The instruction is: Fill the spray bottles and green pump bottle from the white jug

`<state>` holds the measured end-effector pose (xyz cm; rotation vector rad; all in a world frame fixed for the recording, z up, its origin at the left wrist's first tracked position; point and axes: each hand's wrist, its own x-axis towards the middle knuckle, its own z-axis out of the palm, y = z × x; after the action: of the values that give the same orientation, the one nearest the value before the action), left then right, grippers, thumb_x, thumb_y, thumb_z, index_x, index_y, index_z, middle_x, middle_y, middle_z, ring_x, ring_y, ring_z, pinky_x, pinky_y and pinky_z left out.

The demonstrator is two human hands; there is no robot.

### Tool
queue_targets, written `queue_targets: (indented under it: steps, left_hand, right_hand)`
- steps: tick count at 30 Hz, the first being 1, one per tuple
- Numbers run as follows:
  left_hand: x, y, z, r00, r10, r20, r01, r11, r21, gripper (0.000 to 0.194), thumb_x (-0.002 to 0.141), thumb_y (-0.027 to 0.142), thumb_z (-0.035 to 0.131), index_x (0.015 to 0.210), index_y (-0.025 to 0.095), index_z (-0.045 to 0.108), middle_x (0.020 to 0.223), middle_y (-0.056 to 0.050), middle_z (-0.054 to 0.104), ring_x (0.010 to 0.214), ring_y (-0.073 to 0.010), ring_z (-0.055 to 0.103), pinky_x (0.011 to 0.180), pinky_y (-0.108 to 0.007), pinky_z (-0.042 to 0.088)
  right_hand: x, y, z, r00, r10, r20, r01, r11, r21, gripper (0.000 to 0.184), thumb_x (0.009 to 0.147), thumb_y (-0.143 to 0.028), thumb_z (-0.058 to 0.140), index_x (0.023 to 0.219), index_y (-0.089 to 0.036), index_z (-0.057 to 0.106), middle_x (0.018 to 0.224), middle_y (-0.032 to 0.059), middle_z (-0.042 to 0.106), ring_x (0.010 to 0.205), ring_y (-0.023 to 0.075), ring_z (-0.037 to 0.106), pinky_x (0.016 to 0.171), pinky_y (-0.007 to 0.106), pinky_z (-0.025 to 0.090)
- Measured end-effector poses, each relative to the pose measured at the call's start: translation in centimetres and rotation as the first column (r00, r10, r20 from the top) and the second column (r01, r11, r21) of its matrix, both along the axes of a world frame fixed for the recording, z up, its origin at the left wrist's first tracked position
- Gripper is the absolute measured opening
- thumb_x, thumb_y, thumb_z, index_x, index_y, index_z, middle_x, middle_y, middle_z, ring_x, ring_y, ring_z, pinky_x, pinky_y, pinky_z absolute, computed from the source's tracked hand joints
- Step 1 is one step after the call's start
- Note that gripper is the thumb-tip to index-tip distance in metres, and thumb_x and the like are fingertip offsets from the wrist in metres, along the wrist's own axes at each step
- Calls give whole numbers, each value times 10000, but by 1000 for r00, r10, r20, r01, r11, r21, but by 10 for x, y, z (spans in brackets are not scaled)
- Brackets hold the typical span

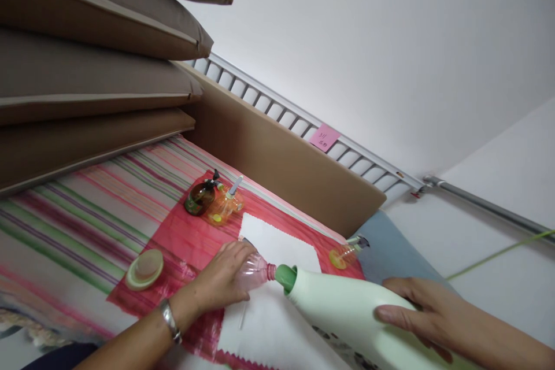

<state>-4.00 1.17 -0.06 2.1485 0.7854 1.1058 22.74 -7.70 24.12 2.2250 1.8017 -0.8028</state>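
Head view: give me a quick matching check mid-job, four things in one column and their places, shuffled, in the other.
Things:
1. pale green bottle
2. small see-through bottle
3. pink note
4. brown pump bottle

Places:
A. on the red sheet
B. in the left hand
C. on the radiator
D. in the right hand

Pairs: 1-D, 2-B, 3-C, 4-A
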Motion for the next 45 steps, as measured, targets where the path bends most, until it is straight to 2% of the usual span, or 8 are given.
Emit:
queue_targets:
  steps: [12, 23, 34, 45]
  left_hand:
    - [0, -1, 3, 1000, -3, -15, 3, 1000, -21, 731, 552, 135, 723, 1205, 283, 432, 1222, -39, 519, 1164, -267, 433, 1026, -421, 312]
    - [3, 1, -3, 1000, -2, -19, 2, 1000, -24, 758, 543, 151, 738, 1216, 290, 418, 1240, -38, 511, 1186, -278, 420, 1035, -432, 304]
    - [1, -1, 0, 1000, -2, -20, 1, 999, -50, 753, 546, 168, 748, 1214, 293, 426, 1257, -49, 511, 1202, -296, 420, 1041, -463, 304]
    - [2, -2, -1, 1000, 13, -22, -14, 999, -42, 742, 539, 127, 728, 1206, 282, 441, 1241, -44, 525, 1183, -280, 433, 1035, -443, 312]
  right_hand:
    - [-2, 0, 2, 1000, 11, 26, -11, 1000, -18, 482, 733, -632, 514, 757, -156, 588, 650, -6, 479, 522, 93, 473, 399, 172, 351]
    - [-4, 2, 6, 1000, 9, 4, -9, 999, -34, 519, 721, -648, 530, 808, -142, 613, 660, -1, 491, 533, 93, 475, 387, 158, 343]
    - [0, 2, 5, 1000, 24, 14, -24, 1000, -6, 493, 733, -641, 537, 806, -164, 638, 664, 6, 513, 531, 104, 503, 374, 161, 351]
    - [-2, 2, 7, 1000, 26, 7, -26, 1000, -16, 460, 746, -620, 541, 821, -179, 648, 671, 1, 516, 540, 103, 507, 379, 161, 343]
